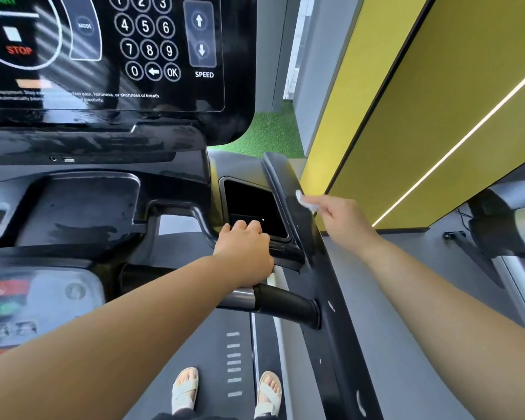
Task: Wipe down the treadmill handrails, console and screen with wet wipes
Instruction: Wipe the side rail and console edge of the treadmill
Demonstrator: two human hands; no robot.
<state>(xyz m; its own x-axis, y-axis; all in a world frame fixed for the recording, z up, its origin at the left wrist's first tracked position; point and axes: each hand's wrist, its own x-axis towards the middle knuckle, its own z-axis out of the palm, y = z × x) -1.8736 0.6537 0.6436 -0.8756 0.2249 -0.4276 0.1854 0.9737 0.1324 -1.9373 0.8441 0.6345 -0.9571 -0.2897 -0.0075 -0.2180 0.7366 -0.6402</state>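
- White wet wipe [302, 200]: a small crumpled piece pressed against the outer edge of the black right handrail [281, 174], near its upper end.
- The right hand [341, 218] reaches forward with the arm outstretched. Its fingers are closed in a pinch on the wipe, of which only a corner shows past the fingertips.
- The left hand [244, 251] lies lower and nearer the middle, on the console [73, 207]. Its fingers are curled down over the front lip of a dark rectangular pocket [255, 204] set into the console's right end. Its knuckles face up, and I cannot tell whether anything lies under the palm.
- Just beneath that hand a short grip bar [285, 301], with a metal band and a black sleeve, runs across to join the handrail.
- The glossy black screen [103, 56] fills the upper left, showing a number keypad, SPEED arrows, MODE and a red STOP marking. Pale streaks and reflections lie across its surface.
- The console's moulded black tray below the screen looks smeared and shiny in patches.
- Both feet stand in pale sandals [185, 389] on the grey treadmill belt [219, 344] at the bottom of the view.
- A yellow wall panel [437, 116] with a thin light strip rises to the right, green turf [270, 131] shows beyond the console, and part of another machine [503, 219] stands at the far right.
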